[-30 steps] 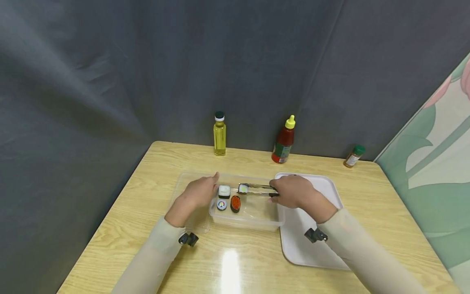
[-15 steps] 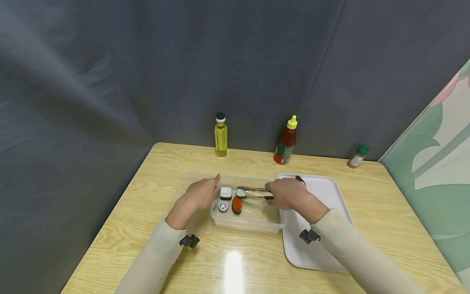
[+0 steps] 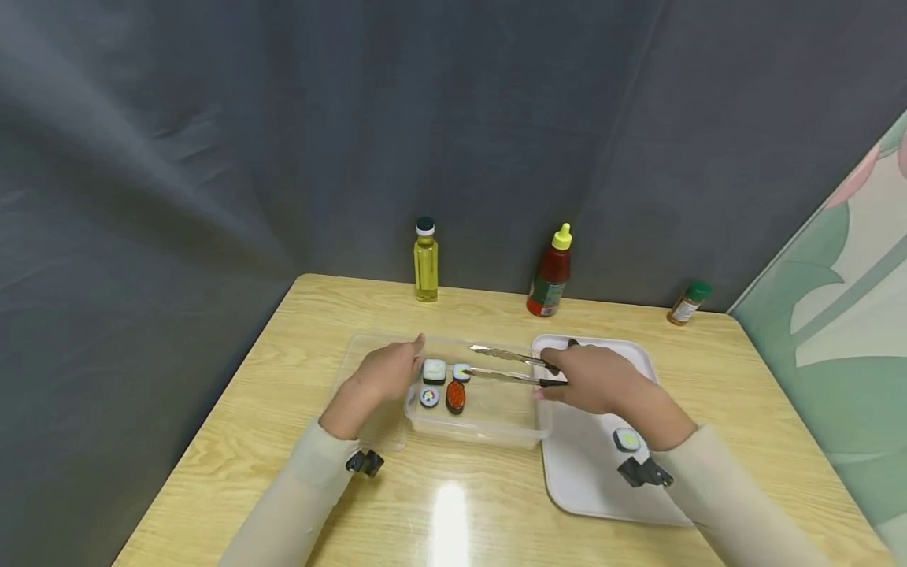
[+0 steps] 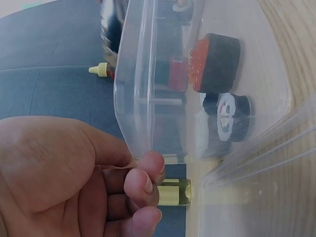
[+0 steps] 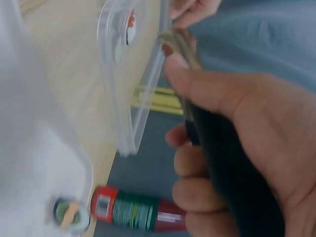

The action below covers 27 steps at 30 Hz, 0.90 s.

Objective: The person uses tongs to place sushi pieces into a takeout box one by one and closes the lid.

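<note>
The left hand [image 3: 379, 380] is steadying the clear rectangular plastic container [image 3: 489, 425] by its left wall, fingertips [image 4: 145, 180] curled over the rim, evidently to keep the box from sliding. The right hand [image 3: 591, 380] is gripping the black-handled metal tongs [image 3: 506, 365], whose arms are standing spread and empty above the box. Four toy sushi pieces are lying grouped at the left end of the container: a white rice-topped roll [image 3: 434, 369], a small green-centred roll [image 3: 461, 372] just beside the lower tong tip, a round dark maki piece [image 3: 428, 396], and an orange roe-topped piece [image 3: 455, 396]. One further green-centred roll [image 3: 627, 439] is sitting on the pale rectangular tray [image 3: 588, 480], to the right of the container, near the right wrist.
</note>
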Tool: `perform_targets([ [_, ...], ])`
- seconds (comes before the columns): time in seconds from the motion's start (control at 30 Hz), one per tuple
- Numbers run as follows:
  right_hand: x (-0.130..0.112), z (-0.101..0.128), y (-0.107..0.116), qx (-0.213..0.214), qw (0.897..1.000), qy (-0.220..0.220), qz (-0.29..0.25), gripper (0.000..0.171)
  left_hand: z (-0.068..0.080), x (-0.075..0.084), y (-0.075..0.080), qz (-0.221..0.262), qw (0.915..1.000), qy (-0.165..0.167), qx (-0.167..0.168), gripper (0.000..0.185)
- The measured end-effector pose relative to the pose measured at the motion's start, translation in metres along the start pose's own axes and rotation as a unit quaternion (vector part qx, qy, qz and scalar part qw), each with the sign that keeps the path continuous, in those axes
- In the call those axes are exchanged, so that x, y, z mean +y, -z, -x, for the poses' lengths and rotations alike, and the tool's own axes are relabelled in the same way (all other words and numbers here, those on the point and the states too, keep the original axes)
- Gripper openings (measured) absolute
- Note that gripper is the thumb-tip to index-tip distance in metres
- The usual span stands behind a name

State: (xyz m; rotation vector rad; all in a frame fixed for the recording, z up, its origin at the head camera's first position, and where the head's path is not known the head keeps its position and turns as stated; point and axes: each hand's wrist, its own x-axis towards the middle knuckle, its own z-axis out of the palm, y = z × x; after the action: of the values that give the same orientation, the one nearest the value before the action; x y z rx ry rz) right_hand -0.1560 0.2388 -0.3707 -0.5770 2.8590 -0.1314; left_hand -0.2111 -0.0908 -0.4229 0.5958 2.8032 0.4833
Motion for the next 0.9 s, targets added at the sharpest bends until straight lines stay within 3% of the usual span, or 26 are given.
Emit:
perform_targets([
  [0.23,0.026,0.034,0.000,0.004,0.996,0.009,-0.092,0.049,0.002,-0.005,0.000,-0.002,1.0000,-0.004,0.005,0.055],
  [0.37,0.041,0.054,-0.008,-0.003,0.994,-0.003,-0.105,0.056,0.005,-0.007,-0.001,-0.005,0.9999,-0.003,0.011,0.054],
  [0.53,0.059,0.079,-0.019,0.012,0.995,-0.029,-0.093,0.080,0.007,-0.009,-0.003,0.008,0.9999,-0.007,0.006,0.054],
  [0.77,0.083,0.114,-0.036,0.106,0.993,-0.040,-0.032,0.058,0.005,-0.007,-0.005,0.011,0.9997,-0.021,0.007,0.054],
  [0.9,0.101,0.131,-0.043,0.129,0.990,-0.049,-0.014,0.054,0.004,-0.004,-0.003,0.006,0.9997,-0.021,0.009,0.054],
])
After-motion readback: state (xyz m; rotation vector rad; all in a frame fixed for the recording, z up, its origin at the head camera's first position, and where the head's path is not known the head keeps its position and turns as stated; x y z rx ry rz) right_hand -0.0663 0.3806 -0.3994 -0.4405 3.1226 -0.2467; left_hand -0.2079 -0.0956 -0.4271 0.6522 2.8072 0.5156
